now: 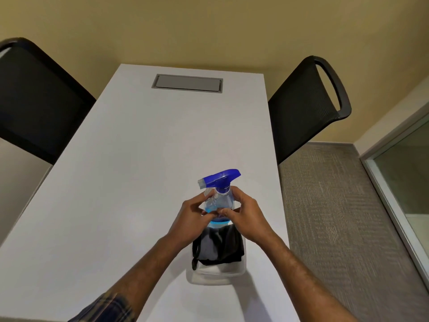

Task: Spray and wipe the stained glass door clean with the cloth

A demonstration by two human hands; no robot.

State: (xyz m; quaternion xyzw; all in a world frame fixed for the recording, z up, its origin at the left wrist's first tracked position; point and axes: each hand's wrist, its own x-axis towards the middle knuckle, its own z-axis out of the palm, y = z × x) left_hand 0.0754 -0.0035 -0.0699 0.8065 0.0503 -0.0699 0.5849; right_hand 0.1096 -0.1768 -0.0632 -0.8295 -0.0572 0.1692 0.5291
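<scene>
A clear spray bottle with a blue trigger head and blue liquid stands upright in a clear plastic tub on the white table. My left hand and my right hand both wrap around the bottle's body from either side, fingertips meeting in front. A dark grey and black cloth lies bunched in the tub just below the bottle. The glass door with its pale metal frame shows at the right edge.
Two black mesh chairs flank the table, one at the left and one at the right. A grey cable hatch is set in the table's far end. Grey carpet lies between table and door.
</scene>
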